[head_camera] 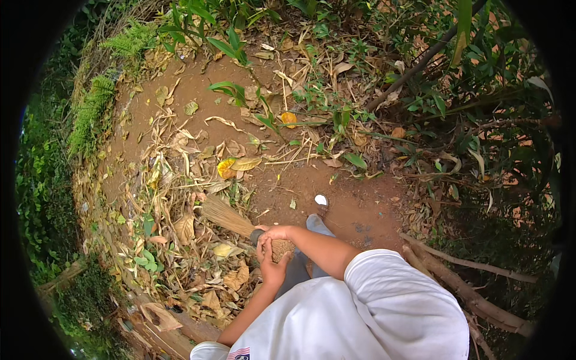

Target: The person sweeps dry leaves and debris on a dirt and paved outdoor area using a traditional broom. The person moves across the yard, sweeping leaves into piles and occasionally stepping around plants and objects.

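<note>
Both of my hands are on a stick broom [227, 217] held low in front of my body. My right hand [275, 233] closes over it from above, beside the dark binding band [256, 236]. Lower down, my left hand [272, 266] grips the thick bundled butt end [282, 250] with its fingers wrapped round it. The bristles fan out to the upper left, their tips over a heap of dry leaves [184, 229]. Whether the tips touch the leaves, I cannot tell.
Bare brown soil [288, 189] lies ahead of my shoe [321, 200]. Green plants [265, 108] grow from the ground further off. Cut branches [468, 279] rest at the right, near dense shrubs [450, 99]. Ferns [92, 114] line the left side. Yellow leaves [226, 168] dot the litter.
</note>
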Demonstrator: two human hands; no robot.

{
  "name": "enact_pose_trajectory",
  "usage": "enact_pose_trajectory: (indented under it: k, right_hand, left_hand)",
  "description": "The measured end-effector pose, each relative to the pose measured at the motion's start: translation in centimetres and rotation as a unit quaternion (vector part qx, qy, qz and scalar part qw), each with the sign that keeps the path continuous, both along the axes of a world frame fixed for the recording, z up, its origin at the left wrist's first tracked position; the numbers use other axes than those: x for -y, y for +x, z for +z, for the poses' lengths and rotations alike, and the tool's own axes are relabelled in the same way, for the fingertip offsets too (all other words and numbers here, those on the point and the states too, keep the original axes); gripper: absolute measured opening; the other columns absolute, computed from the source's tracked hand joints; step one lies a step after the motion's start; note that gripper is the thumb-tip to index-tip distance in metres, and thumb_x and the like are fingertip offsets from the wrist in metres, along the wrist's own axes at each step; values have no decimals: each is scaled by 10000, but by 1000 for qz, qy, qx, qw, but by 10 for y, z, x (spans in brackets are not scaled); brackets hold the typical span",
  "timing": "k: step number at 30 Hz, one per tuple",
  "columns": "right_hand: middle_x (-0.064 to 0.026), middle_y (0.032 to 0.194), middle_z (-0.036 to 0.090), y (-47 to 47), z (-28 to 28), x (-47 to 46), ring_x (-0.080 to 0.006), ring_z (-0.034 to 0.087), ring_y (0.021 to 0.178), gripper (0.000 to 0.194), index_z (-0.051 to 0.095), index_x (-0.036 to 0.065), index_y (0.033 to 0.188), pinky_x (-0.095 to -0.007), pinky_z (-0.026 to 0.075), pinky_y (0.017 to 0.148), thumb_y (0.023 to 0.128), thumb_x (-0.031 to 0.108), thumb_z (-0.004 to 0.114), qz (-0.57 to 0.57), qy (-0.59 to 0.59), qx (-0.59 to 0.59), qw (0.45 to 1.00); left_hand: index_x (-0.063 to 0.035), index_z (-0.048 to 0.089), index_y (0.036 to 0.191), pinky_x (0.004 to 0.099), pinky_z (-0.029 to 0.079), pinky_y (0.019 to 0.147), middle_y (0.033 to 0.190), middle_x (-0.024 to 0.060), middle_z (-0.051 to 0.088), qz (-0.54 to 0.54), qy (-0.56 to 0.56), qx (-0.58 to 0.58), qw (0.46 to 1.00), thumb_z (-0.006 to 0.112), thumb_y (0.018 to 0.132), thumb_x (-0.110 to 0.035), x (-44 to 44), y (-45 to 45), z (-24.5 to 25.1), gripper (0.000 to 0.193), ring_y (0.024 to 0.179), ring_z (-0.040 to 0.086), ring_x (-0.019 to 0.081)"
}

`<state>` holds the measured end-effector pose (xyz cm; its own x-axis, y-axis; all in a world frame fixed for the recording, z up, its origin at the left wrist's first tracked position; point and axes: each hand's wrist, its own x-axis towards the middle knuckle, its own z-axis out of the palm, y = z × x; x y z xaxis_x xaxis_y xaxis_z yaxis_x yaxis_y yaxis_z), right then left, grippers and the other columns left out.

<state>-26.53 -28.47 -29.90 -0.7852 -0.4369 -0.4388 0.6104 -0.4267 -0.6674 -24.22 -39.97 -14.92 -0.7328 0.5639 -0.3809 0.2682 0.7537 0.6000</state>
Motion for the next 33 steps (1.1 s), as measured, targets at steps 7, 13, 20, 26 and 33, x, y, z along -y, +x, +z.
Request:
enact_pose_trajectory:
  k: [7, 13, 20, 26, 33]
  right_hand:
    - [-135, 1290, 459, 59, 77, -98, -217, 485, 1141, 841, 255, 1, 1421, -298, 409, 937, 727, 218, 677, -122, 79, 136, 980]
    - [-173, 1151, 526, 101, 100, -183, -248, 556, 1004, 821, 262, 47, 1406, -320, 477, 820, 686, 108, 651, -333, 287, 300, 847]
    - [-215, 1298, 438, 18, 6, -186, -283, 517, 1125, 908, 127, 55, 1465, -343, 451, 891, 725, 181, 639, -295, 64, 307, 903]
    - [-160, 1274, 464, -73, -31, -37, -221, 542, 1073, 879, 149, 30, 1462, -302, 435, 906, 745, 189, 632, -95, 86, 178, 976]
    - [-132, 1205, 536, -104, 38, -17, -185, 528, 1087, 834, 199, 1, 1446, -300, 401, 945, 768, 205, 642, 24, -41, 23, 999]
  left_hand:
    - [-143, 383, 1397, 399, 326, 1057, 1453, 244, 208, -98, 95, 159, 978, 799, 687, -274, -65, -5, 29, 834, 1322, 317, 375]
    - [-115, 321, 1432, 348, 240, 1099, 1502, 169, 220, -232, 224, 352, 879, 746, 746, -155, -144, -19, -20, 808, 1387, 240, 269]
    - [-98, 385, 1400, 347, 239, 1104, 1461, 178, 307, -159, 131, 302, 931, 676, 763, -108, -157, -77, -94, 700, 1359, 292, 288]
    - [-104, 385, 1399, 358, 264, 1093, 1446, 218, 288, -120, 17, 204, 971, 708, 746, -148, -33, -141, -31, 730, 1339, 313, 317]
    - [-114, 375, 1410, 356, 322, 1041, 1457, 317, 133, -46, 24, 92, 994, 774, 706, -167, 2, -121, 30, 811, 1380, 215, 360]
